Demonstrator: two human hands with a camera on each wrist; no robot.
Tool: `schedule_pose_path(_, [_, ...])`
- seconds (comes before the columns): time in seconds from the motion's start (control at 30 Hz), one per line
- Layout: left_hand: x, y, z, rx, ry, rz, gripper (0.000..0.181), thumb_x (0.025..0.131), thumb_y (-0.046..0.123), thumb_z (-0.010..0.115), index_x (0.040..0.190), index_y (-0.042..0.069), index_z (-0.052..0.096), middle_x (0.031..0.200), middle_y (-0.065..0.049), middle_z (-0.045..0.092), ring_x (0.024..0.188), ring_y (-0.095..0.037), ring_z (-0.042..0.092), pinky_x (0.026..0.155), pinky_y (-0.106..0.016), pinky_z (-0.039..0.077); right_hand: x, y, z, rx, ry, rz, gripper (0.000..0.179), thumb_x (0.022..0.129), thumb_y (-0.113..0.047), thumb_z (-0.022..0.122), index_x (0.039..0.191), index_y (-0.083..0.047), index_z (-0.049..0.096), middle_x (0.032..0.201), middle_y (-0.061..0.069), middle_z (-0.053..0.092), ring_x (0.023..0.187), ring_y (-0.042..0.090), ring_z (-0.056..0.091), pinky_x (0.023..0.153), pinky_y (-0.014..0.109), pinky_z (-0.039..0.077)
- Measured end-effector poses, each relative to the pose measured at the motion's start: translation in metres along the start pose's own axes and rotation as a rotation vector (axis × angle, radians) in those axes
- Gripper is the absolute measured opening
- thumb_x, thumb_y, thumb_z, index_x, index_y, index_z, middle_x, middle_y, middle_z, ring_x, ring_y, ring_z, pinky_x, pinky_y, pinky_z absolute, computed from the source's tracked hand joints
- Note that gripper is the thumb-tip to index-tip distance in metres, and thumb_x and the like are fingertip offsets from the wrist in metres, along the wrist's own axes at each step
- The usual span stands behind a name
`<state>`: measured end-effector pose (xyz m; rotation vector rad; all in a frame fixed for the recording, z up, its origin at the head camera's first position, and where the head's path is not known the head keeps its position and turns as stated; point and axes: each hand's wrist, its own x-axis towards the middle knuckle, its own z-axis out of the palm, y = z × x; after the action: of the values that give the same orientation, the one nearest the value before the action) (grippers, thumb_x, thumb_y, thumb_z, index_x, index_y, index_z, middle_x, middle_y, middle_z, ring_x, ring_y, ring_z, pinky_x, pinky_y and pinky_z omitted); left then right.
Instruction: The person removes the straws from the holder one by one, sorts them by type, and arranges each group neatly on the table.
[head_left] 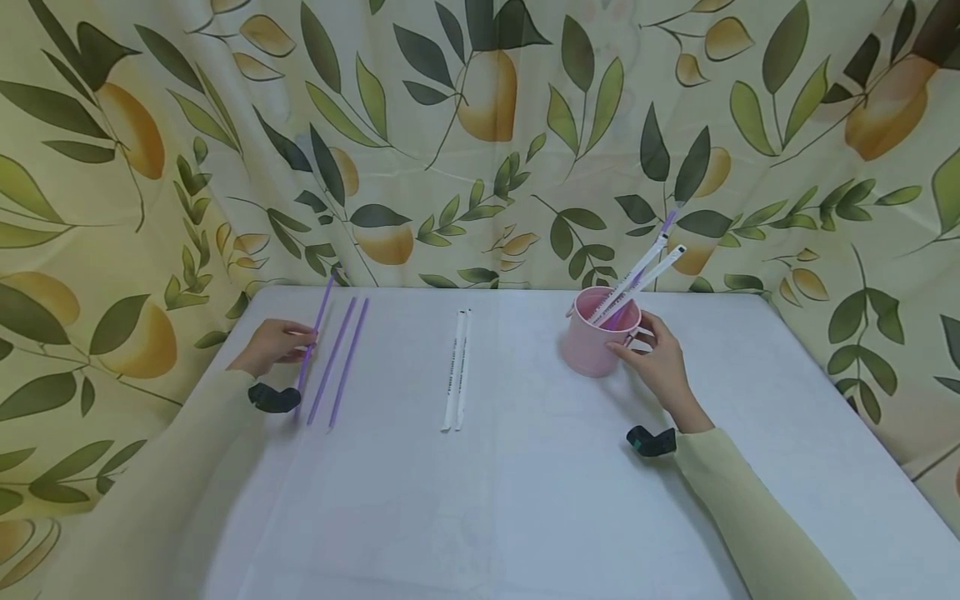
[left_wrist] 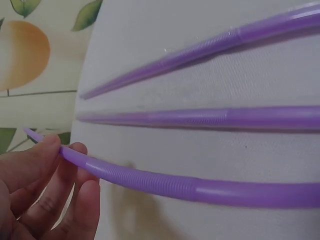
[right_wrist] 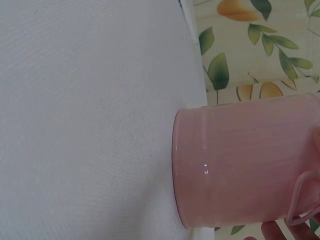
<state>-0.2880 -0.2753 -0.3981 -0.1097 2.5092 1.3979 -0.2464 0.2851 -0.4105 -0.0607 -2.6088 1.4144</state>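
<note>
Landmark: small pink plastic cup with a handle (head_left: 593,343), standing on the white-covered table (head_left: 525,500), right of centre. In the cup: several white paper-wrapped straws and a purple one (head_left: 637,275), leaning right. Right hand (head_left: 660,362) is at the cup's right side. Left of the cup: two white wrapped straws (head_left: 456,369) side by side. Further left: two purple plastic straws (head_left: 341,360) flat on the table. Furthest left: a third purple bendy straw (head_left: 315,333), in the left hand (head_left: 273,346). Leaf-and-fruit printed curtain (head_left: 480,125) is behind the cup.

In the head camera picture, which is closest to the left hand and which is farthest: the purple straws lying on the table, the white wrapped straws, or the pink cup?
From the left hand:
1. Purple straws on the table: just right of the hand, nearest.
2. White wrapped straws: in the middle of the table.
3. Pink cup: far right, by the right hand, farthest.
</note>
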Motion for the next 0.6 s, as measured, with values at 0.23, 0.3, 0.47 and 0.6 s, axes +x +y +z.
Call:
schedule_pose_path(0.23, [0.007,-0.011,0.002,0.008,0.012,0.013,0.041,0.092,0.009,0.057,0.121,-0.018,0.049,0.075,0.006,0.070,0.066,0.000,0.062,0.062,-0.015,0.052,0.001,0.001,0.000,-0.006,0.003,0.001,0.078,0.086,-0.033,0.067,0.146,-0.005,0.026,0.145,0.022,0.036,0.128,0.040,0.043,0.100,0.051,0.044])
schedule_pose_path(0.3, [0.008,-0.013,0.002,0.013,0.015,0.011,0.041,0.092,0.009,0.057,0.121,-0.019,0.049,0.076,0.004,0.070,0.066,0.000,0.062,0.062,-0.016,0.053,0.001,0.001,0.000,-0.006,0.005,-0.002,0.078,0.086,-0.034,0.067,0.146,-0.005,0.026,0.146,0.022,0.036,0.128,0.040,0.043,0.100,0.051,0.044])
schedule_pose_path(0.47, [0.017,-0.022,0.004,0.030,0.051,-0.017,0.041,0.089,0.012,0.062,0.118,-0.016,0.054,0.073,0.003,0.069,0.063,0.000,0.060,0.061,-0.017,0.054,0.001,0.001,0.001,-0.006,0.006,-0.005,0.077,0.086,-0.033,0.067,0.145,-0.005,0.027,0.145,0.021,0.037,0.127,0.039,0.043,0.100,0.051,0.044])
schedule_pose_path(0.6, [0.030,-0.039,0.001,0.008,0.057,0.007,0.036,0.082,0.017,0.071,0.107,-0.009,0.065,0.068,0.003,0.066,0.060,-0.001,0.058,0.058,-0.017,0.051,0.000,0.000,0.001,0.001,0.006,0.000,0.077,0.086,-0.032,0.067,0.146,-0.005,0.027,0.146,0.021,0.037,0.128,0.039,0.043,0.100,0.051,0.044])
